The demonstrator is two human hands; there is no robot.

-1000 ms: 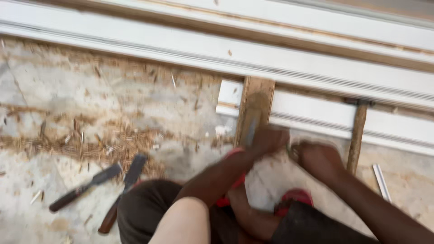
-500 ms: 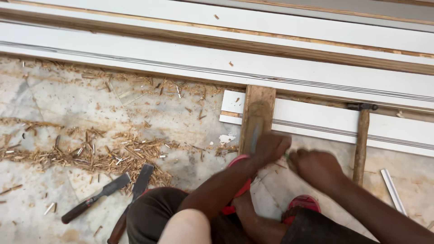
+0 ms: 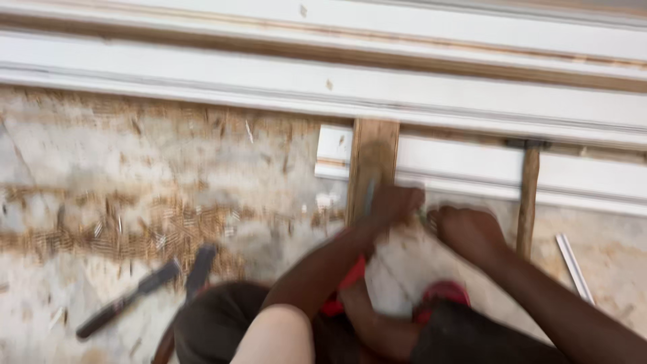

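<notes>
On the floor (image 3: 101, 155), against the white mouldings (image 3: 269, 74), the upright wooden block (image 3: 373, 158) has the left hand (image 3: 396, 202) closed on its lower end, the right hand (image 3: 466, 231) fisted beside, both blurrier than earlier.

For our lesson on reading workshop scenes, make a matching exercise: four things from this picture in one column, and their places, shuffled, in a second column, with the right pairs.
Things:
1. Short brown wooden block
2. Long white moulded boards
3. Dark-handled chisel
4. Hammer with a wooden handle

Places:
A. Flat on the floor at lower left, beside wood shavings
B. Across the top of the view
C. Just above the left hand
D. Right of the right hand, its head against a white board

Pairs: 1-C, 2-B, 3-A, 4-D
</notes>
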